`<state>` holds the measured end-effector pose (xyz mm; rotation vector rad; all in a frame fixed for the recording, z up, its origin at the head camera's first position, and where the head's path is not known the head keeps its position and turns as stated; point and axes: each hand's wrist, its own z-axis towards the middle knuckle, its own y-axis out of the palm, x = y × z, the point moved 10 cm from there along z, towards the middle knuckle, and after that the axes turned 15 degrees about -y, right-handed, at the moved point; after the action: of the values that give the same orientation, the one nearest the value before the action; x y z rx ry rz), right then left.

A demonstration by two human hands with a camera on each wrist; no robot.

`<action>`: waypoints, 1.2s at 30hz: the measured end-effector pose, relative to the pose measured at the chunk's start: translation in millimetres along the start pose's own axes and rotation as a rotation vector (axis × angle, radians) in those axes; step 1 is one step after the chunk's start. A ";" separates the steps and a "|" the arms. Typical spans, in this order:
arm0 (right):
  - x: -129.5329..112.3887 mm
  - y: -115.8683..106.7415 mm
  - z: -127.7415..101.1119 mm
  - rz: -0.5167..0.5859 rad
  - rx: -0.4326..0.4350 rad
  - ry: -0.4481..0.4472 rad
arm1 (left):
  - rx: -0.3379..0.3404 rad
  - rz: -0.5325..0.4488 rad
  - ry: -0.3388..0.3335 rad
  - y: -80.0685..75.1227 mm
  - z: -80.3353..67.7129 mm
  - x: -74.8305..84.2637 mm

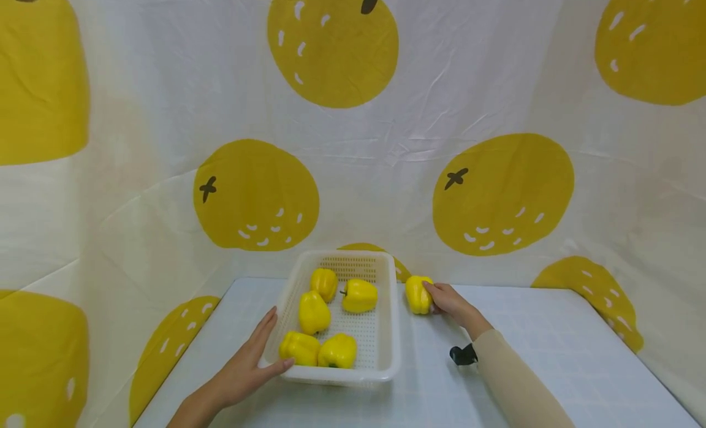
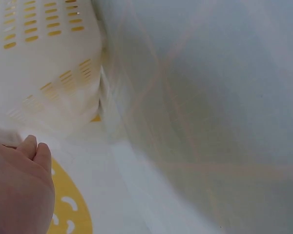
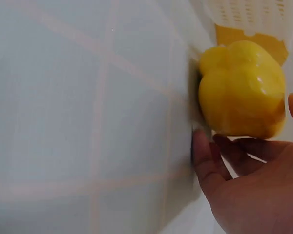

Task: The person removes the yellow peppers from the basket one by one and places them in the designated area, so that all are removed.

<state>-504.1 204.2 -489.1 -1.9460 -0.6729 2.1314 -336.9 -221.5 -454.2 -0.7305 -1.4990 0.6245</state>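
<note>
A white plastic basket with slotted walls stands on the table and holds several yellow bell peppers. At its near left corner is my left hand, fingers straight along the outer side and thumb at the front rim. In the left wrist view the left hand shows only in part, below the slotted basket wall. To the right of the basket, my right hand holds another yellow bell pepper between thumb and fingers. The right wrist view shows this pepper close to the tabletop, fingers behind its near end.
A pale checked cloth covers the table. Behind it hangs a white curtain printed with large yellow fruit. A small black object shows beside the right sleeve.
</note>
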 end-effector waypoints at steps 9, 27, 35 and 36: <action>-25.2 -11.1 -17.0 -0.201 -0.061 -0.054 | -0.005 0.011 0.010 -2.1 -0.2 1.2; -56.9 -15.0 -48.5 -0.314 -0.130 -0.168 | -0.026 0.008 -0.022 0.1 0.7 -0.2; -77.8 -6.5 -65.2 -0.321 -0.161 -0.251 | -0.005 0.014 0.006 -1.9 -0.6 2.8; -81.0 -5.2 -67.2 -0.319 -0.164 -0.261 | -0.005 0.014 0.009 -2.2 -0.9 3.4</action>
<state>-428.9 188.5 -416.9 -1.5122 -1.1522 2.1970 -336.2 -220.3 -450.3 -0.7478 -1.4890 0.6273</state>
